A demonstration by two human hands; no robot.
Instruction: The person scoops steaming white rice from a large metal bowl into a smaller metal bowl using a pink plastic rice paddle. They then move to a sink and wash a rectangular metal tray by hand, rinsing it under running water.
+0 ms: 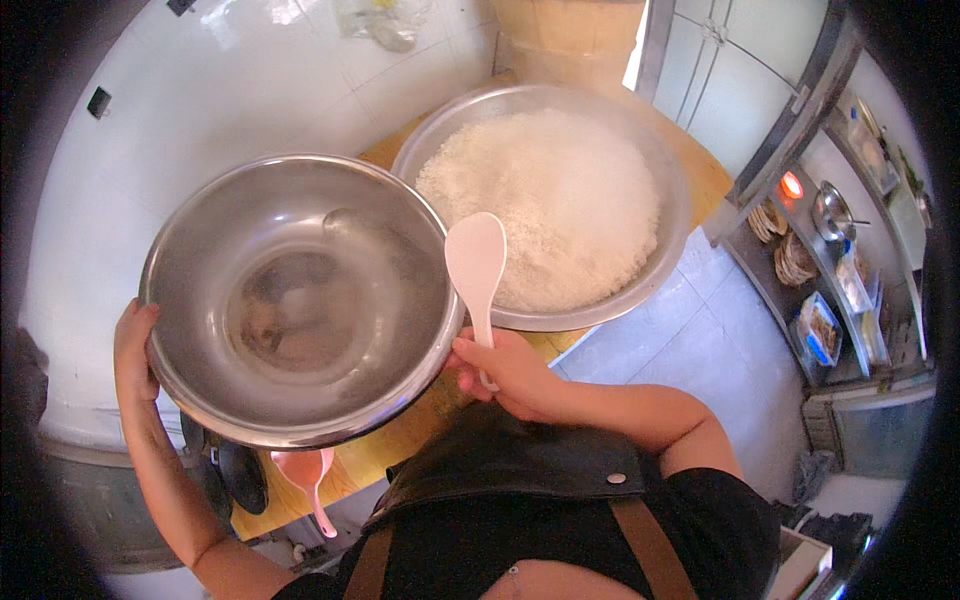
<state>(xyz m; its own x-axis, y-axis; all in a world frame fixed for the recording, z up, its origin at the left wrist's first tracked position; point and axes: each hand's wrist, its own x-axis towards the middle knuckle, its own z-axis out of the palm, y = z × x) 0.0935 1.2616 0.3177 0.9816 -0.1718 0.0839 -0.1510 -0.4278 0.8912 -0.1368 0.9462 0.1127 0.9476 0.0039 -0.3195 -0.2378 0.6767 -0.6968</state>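
A wide stainless steel bowl (300, 405) is held up in front of me, tilted towards my view, with nothing in it but shine and reflections. My left hand (136, 349) grips its rim on the left. At its right side, my right hand (510, 367) clasps a white rice paddle (477, 262) by the handle, blade upward, and also meets the bowl's rim. Behind and to the right, a large metal basin (675, 225) holds a heap of steaming white rice (555, 202). The held bowl overlaps the basin's left edge in view.
The basin stands on a wooden table (709, 180). A pink ladle (304, 472) and dark round objects (244, 476) lie near its front left. A wooden tub (570, 37) is behind. Shelves (832, 277) with bowls and trays line the right, beyond the tiled floor (667, 337).
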